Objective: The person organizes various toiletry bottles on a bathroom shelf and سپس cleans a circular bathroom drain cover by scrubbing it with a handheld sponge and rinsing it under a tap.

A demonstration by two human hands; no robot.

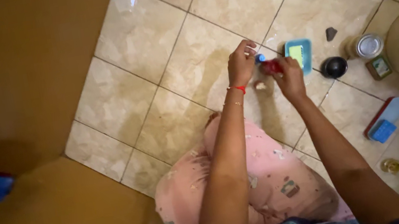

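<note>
Both of my arms reach down over a beige tiled floor. My left hand (241,62) pinches a small blue cap (260,57) with its fingertips. My right hand (289,77) is wrapped around a small red bottle (272,66) that meets the blue cap. A red thread and a thin bracelet circle my left wrist. Right behind my right hand lies a light blue tray (300,53) with a yellow-green sponge in it. Below the hands a small pale object (260,86) rests on the tile.
On the floor to the right stand a black round lid (334,67), a metal can (367,46), a small square packet (379,68), a dark scrap (331,33), a blue and red brush (384,123) and a small glass jar (391,165). Brown walls (13,79) close the left side.
</note>
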